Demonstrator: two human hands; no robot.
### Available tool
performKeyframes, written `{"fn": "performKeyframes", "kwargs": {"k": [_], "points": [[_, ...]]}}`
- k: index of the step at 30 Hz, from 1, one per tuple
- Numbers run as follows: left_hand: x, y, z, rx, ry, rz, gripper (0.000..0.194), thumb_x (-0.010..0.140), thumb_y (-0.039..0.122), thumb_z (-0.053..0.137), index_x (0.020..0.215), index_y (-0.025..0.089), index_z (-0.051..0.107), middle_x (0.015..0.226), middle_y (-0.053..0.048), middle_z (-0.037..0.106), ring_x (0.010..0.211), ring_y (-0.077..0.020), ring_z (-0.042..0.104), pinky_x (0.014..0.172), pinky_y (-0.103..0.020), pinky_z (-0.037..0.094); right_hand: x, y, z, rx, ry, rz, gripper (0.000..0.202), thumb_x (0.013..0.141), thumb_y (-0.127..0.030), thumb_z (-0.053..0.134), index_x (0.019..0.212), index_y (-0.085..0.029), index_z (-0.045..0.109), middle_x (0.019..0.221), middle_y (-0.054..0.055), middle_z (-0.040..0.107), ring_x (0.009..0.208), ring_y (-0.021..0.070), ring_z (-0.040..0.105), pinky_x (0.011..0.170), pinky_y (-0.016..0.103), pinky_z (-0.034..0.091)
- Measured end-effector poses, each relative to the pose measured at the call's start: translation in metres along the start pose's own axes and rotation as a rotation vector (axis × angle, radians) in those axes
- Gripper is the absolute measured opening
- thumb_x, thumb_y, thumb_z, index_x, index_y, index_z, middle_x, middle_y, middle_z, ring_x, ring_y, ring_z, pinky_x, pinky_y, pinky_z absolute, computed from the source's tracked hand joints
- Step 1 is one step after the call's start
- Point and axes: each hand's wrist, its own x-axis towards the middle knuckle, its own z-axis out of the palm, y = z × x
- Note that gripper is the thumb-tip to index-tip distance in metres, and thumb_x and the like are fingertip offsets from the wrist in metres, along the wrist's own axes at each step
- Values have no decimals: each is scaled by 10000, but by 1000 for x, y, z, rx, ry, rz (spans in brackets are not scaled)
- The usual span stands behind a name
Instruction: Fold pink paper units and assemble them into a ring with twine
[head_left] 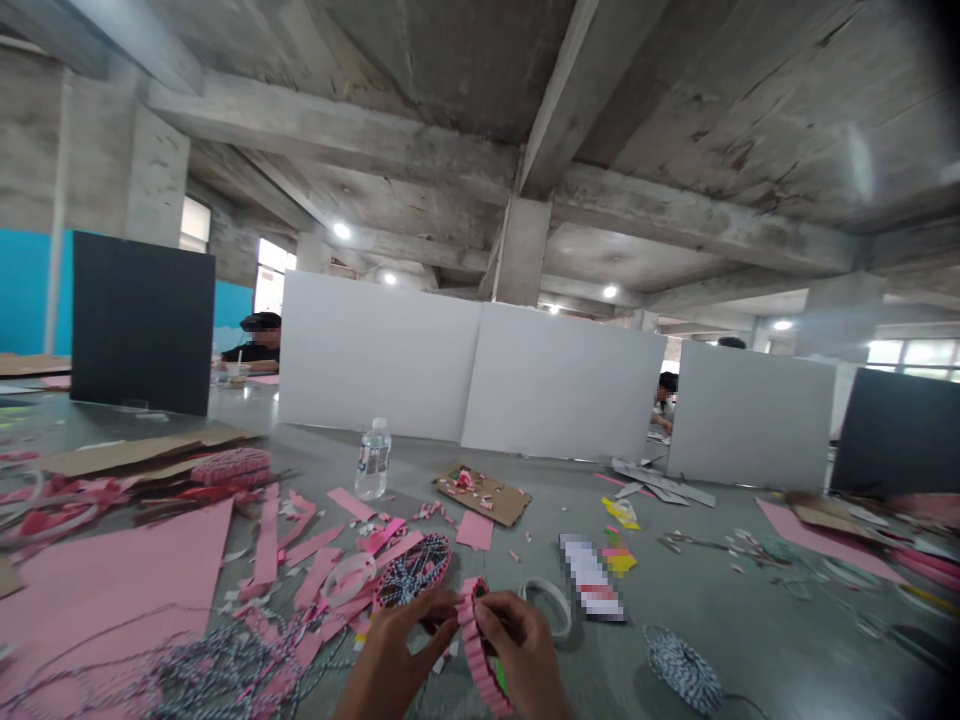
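A pink ribbed band (pixel 474 648), curved and with bits of green at its inner side, stands on edge between my hands. My left hand (pixel 405 645) pinches its left side near the top. On the other side, the thumb and fingers of my right hand (pixel 517 640) are closed on its upper edge. Just behind my left hand lies an oval pink-rimmed piece (pixel 414 570) with dark and white string across it. A white tape roll (pixel 547 605) lies right behind my right hand. Loose black-and-white string (pixel 225 665) is tangled to the left of my hands.
Pink paper sheets (pixel 142 565) and scraps cover the left side. A water bottle (pixel 373 460) stands behind, near a cardboard piece (pixel 491 498). To the right are a blurred-out flat rectangle (pixel 589 570) and a string bundle (pixel 682 668). White panels (pixel 562 380) border the far side.
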Motion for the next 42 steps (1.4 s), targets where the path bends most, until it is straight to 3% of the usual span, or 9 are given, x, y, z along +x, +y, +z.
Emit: {"fn": "performKeyframes", "kwargs": {"k": [5,9,20,30,33,42], "points": [[1,1,1,36,-23,22,230,841,326,640,1028,277,765,842,7,812,758,-183,738,766,-223,572,-1,3,3,9,24,21,384,794,-577,729,762,-195,747,696,35,684,663,205,654,602,249,544],[2,-2,2,17,-49,27,350,811,205,599,1140,261,704,807,16,792,749,-172,732,758,-229,556,-1,1,5,50,8,24,422,821,-597,701,791,-176,713,714,33,675,675,193,649,604,236,548],[3,0,3,-27,-48,0,270,820,259,601,1077,231,678,739,13,759,679,-174,706,693,-246,542,-1,-6,2,-74,122,-88,394,852,-555,667,749,-178,715,715,44,687,700,211,652,653,238,549],[4,-2,3,26,-1,55,50,820,249,622,826,217,659,737,3,733,683,-173,666,677,-243,508,-3,-3,2,-93,187,-100,368,856,-553,668,787,-193,705,763,39,681,741,206,664,642,206,555],[3,3,1,56,-18,46,130,845,271,616,734,212,650,693,12,708,675,-168,646,677,-233,484,-5,-5,4,-66,207,-121,366,870,-549,655,779,-196,691,750,33,668,727,200,659,641,205,555],[3,0,3,76,-46,14,106,851,295,632,793,218,676,692,15,703,686,-179,645,688,-244,469,-4,1,-1,-105,126,-112,353,921,-527,600,830,-194,675,778,29,668,756,190,663,689,202,546]]}}
